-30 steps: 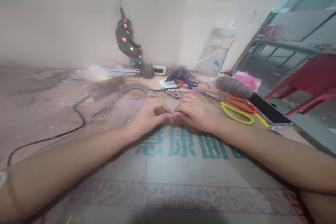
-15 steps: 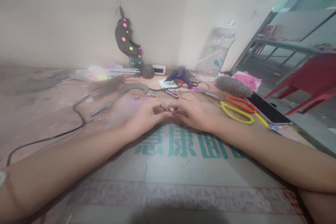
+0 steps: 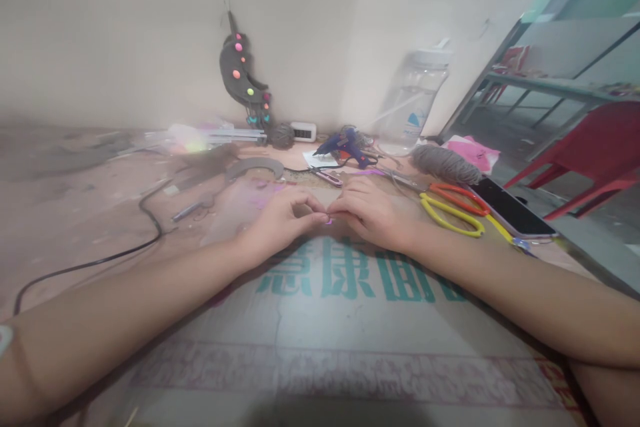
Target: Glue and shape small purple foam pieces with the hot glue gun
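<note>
Above the printed board, my left hand (image 3: 290,215) and my right hand (image 3: 369,212) meet fingertip to fingertip. Thumb and forefinger of the left pinch a tiny purple piece (image 3: 329,221), of which only a sliver shows. My right hand's thumb and fingers are pressed together beside it, and whatever they hold is hidden. Just beyond the hands lies a pink-handled cutter (image 3: 327,177). A grey crescent-shaped piece (image 3: 256,165) rests behind the left hand. To the right of my right hand are scissors with orange and yellow handles (image 3: 453,215).
Along the wall stand a water bottle (image 3: 414,103), a blue glue gun (image 3: 346,145), a small digital timer (image 3: 303,131) and a decorated grey crescent (image 3: 235,70). Grey yarn (image 3: 445,163) and a phone (image 3: 517,208) lie right. A black cord (image 3: 125,254) crosses the left side.
My right thumb and fingers have closed together; a thin strip seen between them before is now hidden. My left hand has stayed almost still.
</note>
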Action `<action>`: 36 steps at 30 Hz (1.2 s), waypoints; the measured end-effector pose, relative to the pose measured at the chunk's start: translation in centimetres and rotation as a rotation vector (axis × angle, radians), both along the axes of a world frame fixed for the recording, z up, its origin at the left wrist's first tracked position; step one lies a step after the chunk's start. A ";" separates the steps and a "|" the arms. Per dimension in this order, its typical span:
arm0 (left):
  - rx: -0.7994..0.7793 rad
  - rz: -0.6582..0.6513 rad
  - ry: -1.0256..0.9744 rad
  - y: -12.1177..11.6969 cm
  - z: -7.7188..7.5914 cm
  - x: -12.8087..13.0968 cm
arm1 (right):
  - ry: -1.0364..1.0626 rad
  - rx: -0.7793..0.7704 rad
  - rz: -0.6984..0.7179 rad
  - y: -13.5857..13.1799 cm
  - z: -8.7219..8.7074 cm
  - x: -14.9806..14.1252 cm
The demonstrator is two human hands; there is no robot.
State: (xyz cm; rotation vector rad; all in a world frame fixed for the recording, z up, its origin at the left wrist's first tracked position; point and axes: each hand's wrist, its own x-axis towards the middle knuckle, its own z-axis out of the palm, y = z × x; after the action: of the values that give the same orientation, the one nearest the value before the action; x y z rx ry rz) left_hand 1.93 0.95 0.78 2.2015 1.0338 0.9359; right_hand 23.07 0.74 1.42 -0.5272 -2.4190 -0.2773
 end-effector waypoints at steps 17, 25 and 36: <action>0.016 -0.004 0.036 -0.1 0.0 0.0 | -0.073 -0.046 -0.087 -0.5 0.6 -0.2; 0.009 -0.034 0.015 0.1 -0.3 0.0 | -0.033 -0.061 -0.111 -0.7 0.7 0.0; -0.020 -0.027 0.018 0.0 -0.1 0.0 | 0.176 0.069 -0.031 -0.1 -0.4 0.0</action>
State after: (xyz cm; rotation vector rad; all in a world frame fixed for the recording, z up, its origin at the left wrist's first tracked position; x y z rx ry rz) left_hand 1.91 0.97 0.64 2.2060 1.0144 0.8918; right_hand 23.03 0.63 1.01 -0.5356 -2.2248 -0.3136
